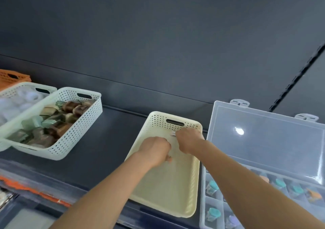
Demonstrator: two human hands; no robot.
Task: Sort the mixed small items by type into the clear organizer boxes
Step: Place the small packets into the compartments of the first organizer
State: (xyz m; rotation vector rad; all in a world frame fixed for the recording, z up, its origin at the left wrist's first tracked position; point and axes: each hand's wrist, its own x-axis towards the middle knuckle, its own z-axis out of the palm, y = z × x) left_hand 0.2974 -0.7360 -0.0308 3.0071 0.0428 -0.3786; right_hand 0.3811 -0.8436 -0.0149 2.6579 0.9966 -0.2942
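Both hands are working in the almost bare cream basket

The grip of the right hand (189,140) is pinching a small pale item (173,133) near the far wall of the cream basket (175,190). The left hand (155,149) is curling its fingers just beside; whether it is holding something, I cannot tell. The clear organizer box (204,202), lying open at the right, is already holding teal-capped pieces (213,184). The green basket (79,132) on the desk (109,140) is waiting full, so I judge much sorting is remaining.
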